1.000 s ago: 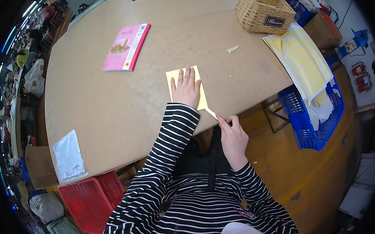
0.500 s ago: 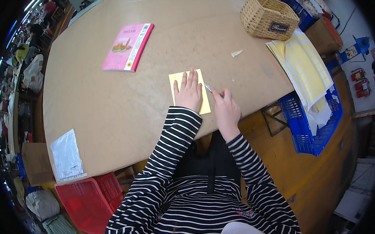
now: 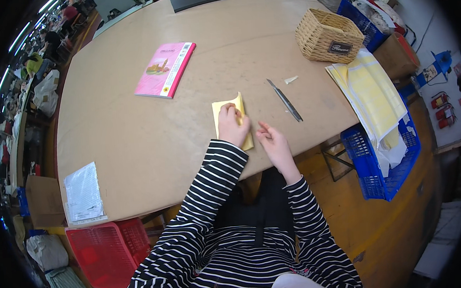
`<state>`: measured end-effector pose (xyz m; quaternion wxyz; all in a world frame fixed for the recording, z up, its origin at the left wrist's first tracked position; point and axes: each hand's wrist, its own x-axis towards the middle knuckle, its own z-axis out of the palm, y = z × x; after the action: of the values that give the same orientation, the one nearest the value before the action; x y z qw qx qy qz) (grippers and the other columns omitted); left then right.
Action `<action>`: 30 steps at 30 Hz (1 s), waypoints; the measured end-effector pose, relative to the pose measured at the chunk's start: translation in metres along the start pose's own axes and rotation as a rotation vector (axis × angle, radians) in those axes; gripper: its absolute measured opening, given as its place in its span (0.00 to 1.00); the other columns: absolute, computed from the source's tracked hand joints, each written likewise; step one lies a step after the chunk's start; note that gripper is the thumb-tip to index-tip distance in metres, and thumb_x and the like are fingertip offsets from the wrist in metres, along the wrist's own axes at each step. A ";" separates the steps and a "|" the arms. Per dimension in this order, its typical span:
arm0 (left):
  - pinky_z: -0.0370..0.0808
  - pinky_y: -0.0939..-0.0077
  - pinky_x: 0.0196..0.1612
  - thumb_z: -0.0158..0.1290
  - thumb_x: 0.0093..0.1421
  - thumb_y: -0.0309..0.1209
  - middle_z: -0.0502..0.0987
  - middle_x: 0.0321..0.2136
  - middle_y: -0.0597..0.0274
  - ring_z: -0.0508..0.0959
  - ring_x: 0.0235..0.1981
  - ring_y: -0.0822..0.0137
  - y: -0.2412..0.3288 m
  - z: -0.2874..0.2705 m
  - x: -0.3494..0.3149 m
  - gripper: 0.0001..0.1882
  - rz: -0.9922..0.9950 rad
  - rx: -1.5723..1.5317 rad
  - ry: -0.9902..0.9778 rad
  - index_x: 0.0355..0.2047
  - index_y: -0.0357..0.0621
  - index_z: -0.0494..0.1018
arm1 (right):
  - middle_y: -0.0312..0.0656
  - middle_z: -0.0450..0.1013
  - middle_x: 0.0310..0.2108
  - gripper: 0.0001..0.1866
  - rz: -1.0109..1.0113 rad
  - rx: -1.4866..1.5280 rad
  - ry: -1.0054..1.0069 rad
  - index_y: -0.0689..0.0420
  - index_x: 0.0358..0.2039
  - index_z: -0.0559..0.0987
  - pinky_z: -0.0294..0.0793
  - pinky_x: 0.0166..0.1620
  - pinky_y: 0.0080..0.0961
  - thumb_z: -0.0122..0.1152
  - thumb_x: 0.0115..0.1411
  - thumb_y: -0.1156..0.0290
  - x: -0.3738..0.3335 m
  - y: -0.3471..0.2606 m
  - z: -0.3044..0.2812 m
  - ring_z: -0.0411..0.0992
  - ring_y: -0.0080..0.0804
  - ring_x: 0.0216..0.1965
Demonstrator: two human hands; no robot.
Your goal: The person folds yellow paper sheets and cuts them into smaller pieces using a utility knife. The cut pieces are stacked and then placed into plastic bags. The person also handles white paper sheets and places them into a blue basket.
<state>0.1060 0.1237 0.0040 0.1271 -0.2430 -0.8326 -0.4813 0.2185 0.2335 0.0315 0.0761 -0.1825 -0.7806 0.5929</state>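
Yellow paper (image 3: 217, 111) lies near the front edge of the table, its right side bent up. My left hand (image 3: 233, 127) is on it, fingers curled and gripping the sheet; the fingertips are partly hidden. Just right of the paper, my right hand (image 3: 273, 143) hovers with loosely bent fingers apart and nothing visible in it. A slim grey craft knife (image 3: 285, 100) rests on the table beyond my right hand, blade end pointing away from me.
A pink book (image 3: 165, 70) lies at the far left, with a wicker basket (image 3: 319, 41) at the far right. Yellow-and-white sheets (image 3: 371, 87) hang over the right edge above a blue crate (image 3: 370, 170). A bagged white packet (image 3: 84, 192) sits at the left corner, near a red crate (image 3: 98, 255).
The knife has left my right hand and now lies on the table. My left hand, flat before, has curled its fingers around the paper, whose right side has lifted.
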 end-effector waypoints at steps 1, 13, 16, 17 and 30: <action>0.70 0.65 0.42 0.52 0.50 0.27 0.71 0.36 0.49 0.73 0.36 0.53 -0.005 -0.002 0.001 0.09 -0.072 -0.137 0.031 0.26 0.32 0.68 | 0.46 0.71 0.46 0.23 0.048 0.149 -0.027 0.64 0.56 0.67 0.73 0.46 0.24 0.55 0.62 0.68 -0.002 0.000 0.001 0.72 0.31 0.42; 0.63 0.82 0.29 0.51 0.59 0.27 0.67 0.21 0.71 0.64 0.25 0.78 -0.037 -0.018 0.002 0.09 -0.408 -0.758 -0.200 0.22 0.37 0.69 | 0.40 0.73 0.44 0.23 0.226 0.521 -0.227 0.66 0.54 0.67 0.72 0.48 0.22 0.49 0.66 0.62 0.001 -0.019 0.020 0.72 0.23 0.44; 0.64 0.83 0.29 0.50 0.60 0.28 0.68 0.21 0.72 0.66 0.24 0.79 -0.035 -0.017 0.002 0.08 -0.415 -0.749 -0.209 0.25 0.38 0.71 | 0.38 0.73 0.43 0.19 0.223 0.512 -0.219 0.64 0.51 0.70 0.72 0.47 0.23 0.49 0.66 0.64 0.001 -0.011 0.018 0.72 0.22 0.44; 0.64 0.83 0.28 0.50 0.60 0.28 0.69 0.21 0.72 0.66 0.24 0.79 -0.034 -0.017 0.001 0.08 -0.437 -0.787 -0.213 0.25 0.38 0.71 | 0.38 0.73 0.43 0.18 0.231 0.497 -0.208 0.64 0.51 0.70 0.72 0.47 0.23 0.48 0.66 0.66 0.002 -0.007 0.017 0.72 0.22 0.43; 0.71 0.83 0.34 0.44 0.67 0.34 0.76 0.29 0.66 0.74 0.29 0.78 -0.041 -0.030 0.009 0.12 -0.484 -1.070 0.209 0.34 0.38 0.71 | 0.42 0.72 0.41 0.12 -0.208 0.863 0.556 0.63 0.47 0.70 0.74 0.38 0.21 0.46 0.65 0.72 -0.019 -0.039 -0.055 0.73 0.25 0.38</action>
<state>0.0759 0.0833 -0.0070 -0.0448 -0.0281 -0.4890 -0.8707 0.2468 0.2665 0.0858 0.4073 -0.2066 -0.4295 0.7791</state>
